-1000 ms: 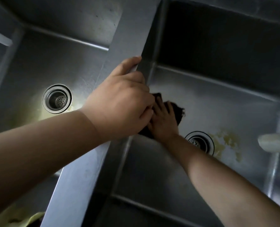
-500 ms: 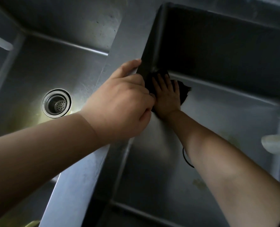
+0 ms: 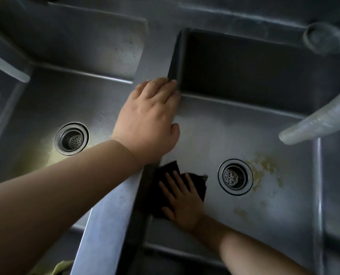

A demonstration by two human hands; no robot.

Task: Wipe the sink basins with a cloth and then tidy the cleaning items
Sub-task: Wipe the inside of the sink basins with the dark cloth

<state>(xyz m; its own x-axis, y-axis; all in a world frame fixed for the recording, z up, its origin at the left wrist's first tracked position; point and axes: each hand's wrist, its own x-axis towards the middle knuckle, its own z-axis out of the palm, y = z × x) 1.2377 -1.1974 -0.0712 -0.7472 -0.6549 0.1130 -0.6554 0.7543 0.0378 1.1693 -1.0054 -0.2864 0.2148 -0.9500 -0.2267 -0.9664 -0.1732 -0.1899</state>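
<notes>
1. We see the right hand (image 3: 182,203) pressed flat, fingers straight and spread, on a dark cloth (image 3: 169,179) that lies on the floor of the right basin (image 3: 274,211), against the foot of the divider (image 3: 113,221). The hand covers the cloth's middle, and the divider's shadow swallows its left edge.
2. The left hand (image 3: 147,120) rests on top of the divider, its fingertips bent over the far edge into the right basin; we cannot see their ends, and nothing else is in its hold.
3. The right drain (image 3: 235,176) sits just right of the cloth, with yellowish stains (image 3: 268,167) beside it.
4. The left basin (image 3: 36,108) shows its own drain (image 3: 71,138); the forearm hides its near part.
5. A pale spout-like shape (image 3: 316,124) enters from the right, cut off by the frame.
6. A blurred round fitting (image 3: 324,37) sits on the back ledge; we cannot tell what it is.
7. A yellow-green scrap (image 3: 63,267) at the bottom edge is mostly cut off.
</notes>
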